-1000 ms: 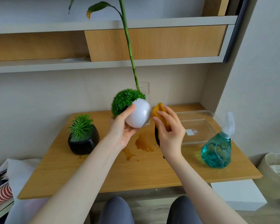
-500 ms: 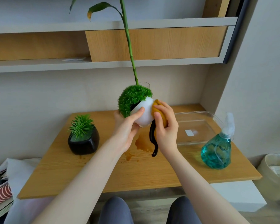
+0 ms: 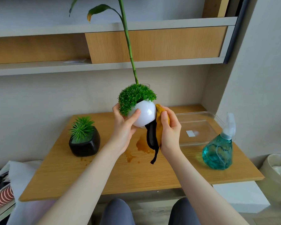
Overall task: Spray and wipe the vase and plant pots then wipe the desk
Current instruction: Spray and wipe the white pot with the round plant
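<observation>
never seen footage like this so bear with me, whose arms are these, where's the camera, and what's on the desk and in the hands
No machine here: the arms belong to a person wearing a camera on their head, looking forward and down. The left hand holds a round white pot with a bushy green plant, lifted above the desk. The right hand presses a mustard and black cloth against the pot's side. On the desk: a black pot with a spiky plant at left, a clear plastic tray and a teal spray bottle at right, and wet brownish patches in the middle. A tall green stalk rises behind, in what looks like a glass vase, mostly hidden.
</observation>
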